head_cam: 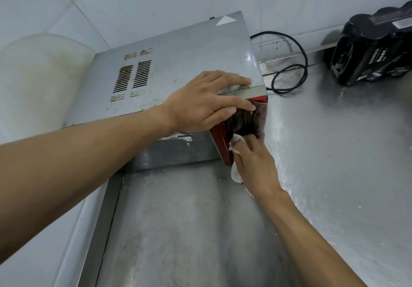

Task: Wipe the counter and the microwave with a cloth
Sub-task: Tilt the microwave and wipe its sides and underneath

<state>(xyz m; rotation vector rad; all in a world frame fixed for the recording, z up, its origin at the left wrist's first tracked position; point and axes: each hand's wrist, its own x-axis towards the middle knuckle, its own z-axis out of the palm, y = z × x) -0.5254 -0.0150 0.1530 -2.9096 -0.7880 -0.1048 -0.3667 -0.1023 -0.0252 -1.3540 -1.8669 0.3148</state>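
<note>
**A:** Where is the cloth [236,141] at this moment?

**B:** It is bunched in the right hand [254,164] and pressed against the microwave [178,68] at the lower front of its door [219,140]. A tail of it hangs below the door's bottom edge. The right fingers [252,144] are curled round the wad.

**A:** And the left hand [200,106]?

**B:** It lies on the microwave's top front corner with its fingers straight and spread, the thumb reaching down over the door's face. It grips nothing and looks to be steadying the box.

**A:** How will the cloth handle?

**B:** I'd say it is soft, light and limp. It looks white and thin, so it will fold wherever it is pushed. It is best held balled, as it is now, so the pressure goes through a pad and not a loose flap.

**A:** What about the microwave itself?

**B:** It is a stiff sheet-metal case, dull grey and speckled with grime. The slotted vents [132,76] on top are rust-stained. The door has a glossy red frame round dark, reflective glass, which is probably slippery, so a bracing hand on top makes sense. The box looks heavy enough to stay put, but it might skate on steel.

**A:** And the tabletop [334,153]?

**B:** It is smooth stainless steel, hard and streaked, running in front of the microwave and off to its right. A black cord [289,68] loops on it just right of the microwave, and a black wrapped pack of cans [370,48] stands farther right.
</note>
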